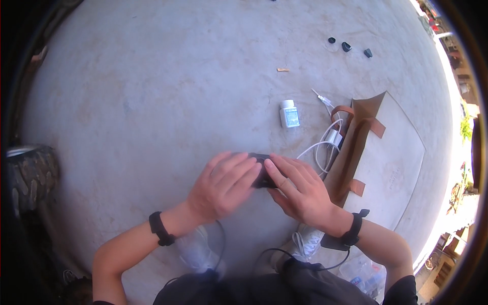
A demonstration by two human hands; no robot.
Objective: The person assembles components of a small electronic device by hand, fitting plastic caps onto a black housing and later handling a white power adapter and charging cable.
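Note:
Between my two hands, in front of me, is a small flat black object [263, 179]; its kind is hard to tell because the fingers cover most of it. My left hand [219, 184], slightly blurred, has its fingers laid together over the object's left part. My right hand [301, 192] grips the right end, with its fingertips on the upper face. Beyond them a white bottle [290, 116] with a white cap and a blue-and-white label stands on the concrete ground. To its right, a white cable [318, 148] lies in loops against a paper bag.
The large paper bag [394, 162] with brown handles lies on its side at the right. Several small dark pieces, one a dark cup-like piece [346, 47], and a tan scrap [283, 69] lie farther off. A tire [35, 175] stands at the left; clear plastic [362, 274] lies near my right foot.

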